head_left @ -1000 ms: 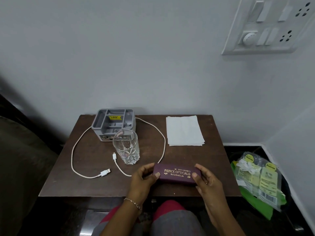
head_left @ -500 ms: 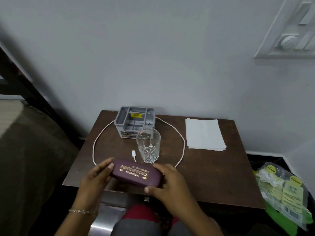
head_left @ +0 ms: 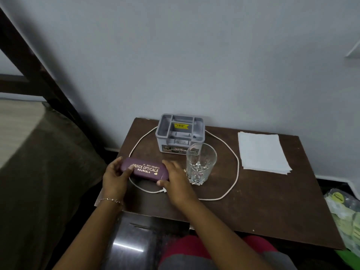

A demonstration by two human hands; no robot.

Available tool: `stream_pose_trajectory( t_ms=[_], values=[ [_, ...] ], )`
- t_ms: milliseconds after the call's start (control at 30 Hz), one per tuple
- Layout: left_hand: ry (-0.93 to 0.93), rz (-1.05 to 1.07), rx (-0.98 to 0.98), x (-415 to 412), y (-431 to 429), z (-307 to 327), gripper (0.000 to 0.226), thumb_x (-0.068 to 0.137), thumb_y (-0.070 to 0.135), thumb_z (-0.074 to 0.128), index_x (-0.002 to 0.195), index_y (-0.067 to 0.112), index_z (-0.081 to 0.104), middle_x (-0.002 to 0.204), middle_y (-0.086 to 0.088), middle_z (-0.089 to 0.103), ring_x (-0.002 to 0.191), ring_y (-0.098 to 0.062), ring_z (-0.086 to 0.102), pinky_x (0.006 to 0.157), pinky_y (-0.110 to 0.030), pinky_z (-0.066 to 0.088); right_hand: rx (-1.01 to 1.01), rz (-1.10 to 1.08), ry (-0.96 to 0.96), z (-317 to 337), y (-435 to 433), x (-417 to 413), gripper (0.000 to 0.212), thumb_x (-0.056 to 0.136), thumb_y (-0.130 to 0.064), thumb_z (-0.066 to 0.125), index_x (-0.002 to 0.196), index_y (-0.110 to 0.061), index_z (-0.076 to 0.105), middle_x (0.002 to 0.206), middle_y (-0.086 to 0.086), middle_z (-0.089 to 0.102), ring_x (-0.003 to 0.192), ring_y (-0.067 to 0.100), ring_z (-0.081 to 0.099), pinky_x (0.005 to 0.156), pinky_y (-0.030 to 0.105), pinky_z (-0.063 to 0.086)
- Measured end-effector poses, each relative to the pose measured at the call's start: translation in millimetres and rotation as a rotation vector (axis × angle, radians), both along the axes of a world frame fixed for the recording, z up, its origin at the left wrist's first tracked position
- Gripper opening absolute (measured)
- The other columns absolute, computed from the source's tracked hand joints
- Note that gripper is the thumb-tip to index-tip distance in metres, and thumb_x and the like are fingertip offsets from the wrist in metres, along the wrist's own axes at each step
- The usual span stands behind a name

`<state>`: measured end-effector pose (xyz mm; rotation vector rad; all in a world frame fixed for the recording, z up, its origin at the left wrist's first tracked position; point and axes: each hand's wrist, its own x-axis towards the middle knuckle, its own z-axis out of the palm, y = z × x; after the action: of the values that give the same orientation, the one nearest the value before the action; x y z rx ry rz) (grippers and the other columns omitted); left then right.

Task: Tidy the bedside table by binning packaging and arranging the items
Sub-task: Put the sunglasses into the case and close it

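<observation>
Brown table against grey wall; left hand, right hand gripping maroon case

dim, even room light, soft shadows, slight blur, wide-angle bending at edges.

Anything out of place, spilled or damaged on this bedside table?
Nothing spilled or damaged. The long white charging cable sprawls uncoiled in a wide loop around the grey plastic organiser box and the clear drinking glass, passing under the maroon spectacle case that the left hand and right hand hold.
</observation>
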<state>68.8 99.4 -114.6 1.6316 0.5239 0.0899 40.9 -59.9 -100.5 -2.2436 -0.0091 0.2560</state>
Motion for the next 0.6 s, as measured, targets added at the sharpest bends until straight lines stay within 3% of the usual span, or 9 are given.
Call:
stream_pose_trajectory(
  t_ms=[133, 333, 500, 600],
  values=[
    [-0.034, -0.035, 0.145, -3.4, 4.6, -3.8, 0.05, 0.082, 0.001, 0.065, 0.129, 0.003, 0.049, 0.129, -0.018, 0.057, 0.117, -0.029, 0.055, 0.105, -0.045, 0.042, -0.136, 0.036, -0.064, -5.0, 4.1, 9.3, 0.066, 0.084, -0.003, 0.061, 0.143, -0.009, 0.033, 0.145, 0.008, 0.036, 0.128, 0.028, 0.041, 0.109, 0.035, 0.032],
    [-0.084, -0.068, 0.233, -2.3, -2.6, -7.7, 0.048, 0.082, 0.003, 0.066, 0.127, 0.004, 0.05, 0.126, -0.016, 0.058, 0.107, -0.017, 0.054, 0.093, -0.028, 0.041, -0.322, 0.038, -0.118, -6.7, 4.2, 12.8, 0.067, 0.087, 0.007, 0.051, 0.146, -0.007, 0.022, 0.149, 0.011, 0.026, 0.13, 0.03, 0.039, 0.108, 0.038, 0.034],
    [-0.04, -0.059, 0.156, 3.6, -6.1, -7.8, 0.049, 0.085, 0.008, 0.063, 0.13, 0.004, 0.046, 0.13, -0.016, 0.055, 0.108, -0.016, 0.052, 0.094, -0.028, 0.04, -0.365, 0.024, -0.135, -3.2, 4.2, 15.9, 0.066, 0.092, 0.005, 0.045, 0.149, -0.009, 0.015, 0.155, 0.009, 0.017, 0.131, 0.03, 0.038, 0.107, 0.037, 0.036],
    [-0.02, -0.039, 0.101, 1.9, -7.4, -4.2, 0.05, 0.086, 0.005, 0.061, 0.133, 0.002, 0.042, 0.135, -0.018, 0.051, 0.121, -0.024, 0.05, 0.101, -0.033, 0.04, -0.4, 0.026, -0.162, -1.5, 6.6, 11.3, 0.064, 0.096, 0.002, 0.038, 0.15, -0.01, 0.006, 0.159, 0.008, 0.007, 0.139, 0.029, 0.028, 0.111, 0.037, 0.032]
  ],
)
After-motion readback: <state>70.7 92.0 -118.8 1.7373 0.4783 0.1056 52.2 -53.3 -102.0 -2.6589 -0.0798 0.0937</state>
